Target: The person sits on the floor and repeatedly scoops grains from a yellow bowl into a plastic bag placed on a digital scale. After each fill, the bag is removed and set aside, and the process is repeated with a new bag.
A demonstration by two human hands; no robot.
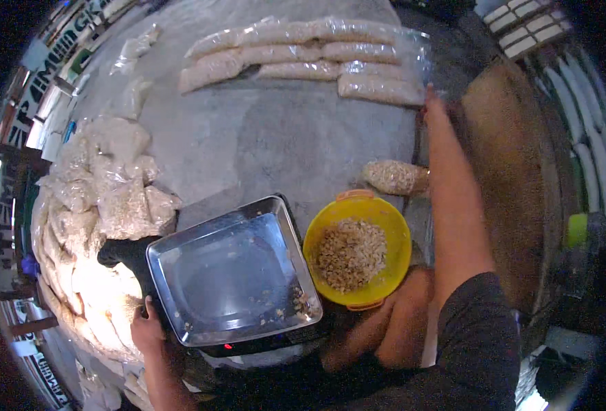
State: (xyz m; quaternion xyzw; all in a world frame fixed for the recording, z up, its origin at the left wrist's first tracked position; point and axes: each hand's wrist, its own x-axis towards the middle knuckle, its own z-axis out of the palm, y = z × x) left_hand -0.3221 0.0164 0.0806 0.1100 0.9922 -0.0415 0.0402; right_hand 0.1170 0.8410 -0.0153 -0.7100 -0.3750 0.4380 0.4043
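My left hand (149,327) is beside the left edge of a shiny metal tray (231,270), its visible fingers apart and nothing seen in them. The tray sits on a dark weighing scale (262,342) with a small red light, and a few grain crumbs lie in it. My right arm reaches far forward. Its hand (431,101) is at the right end of a stack of filled clear plastic bags (371,89), touching or very near the lowest one; its fingers are too small and blurred to make out. A yellow basin (402,240) with flaky grain stands right of the tray.
One filled bag (392,177) lies behind the basin. At left is a large heap of clear bags (104,185), brightly lit in its lower part. Brown sheeting (505,171) covers the right side, and long pale bags (577,103) lie beyond it. My bare leg (402,322) is below the basin.
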